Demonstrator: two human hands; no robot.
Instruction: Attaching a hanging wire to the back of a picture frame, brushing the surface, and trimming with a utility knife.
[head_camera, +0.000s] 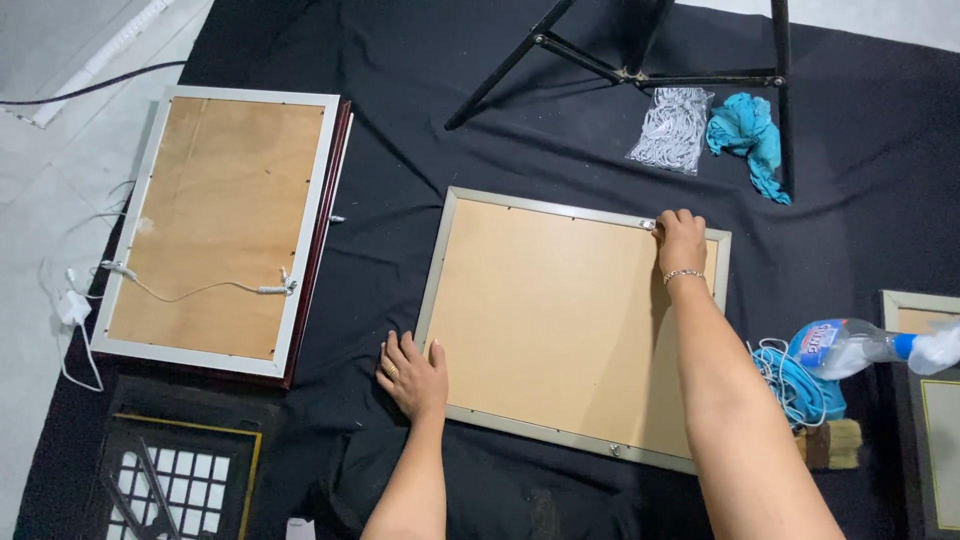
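A silver picture frame lies face down on the black cloth, its brown backing board up. My left hand rests flat with fingers spread at the frame's near left corner, touching its edge. My right hand reaches to the far right edge of the frame, fingertips pinched on a small metal fitting there. A bracelet is on my right wrist, a ring on my left hand.
Face-down frames with a hanging cord lie stacked at left. A dark frame lies near left. Tripod legs, a bag of white cord, a teal rag, blue cord, a spray bottle, a brush.
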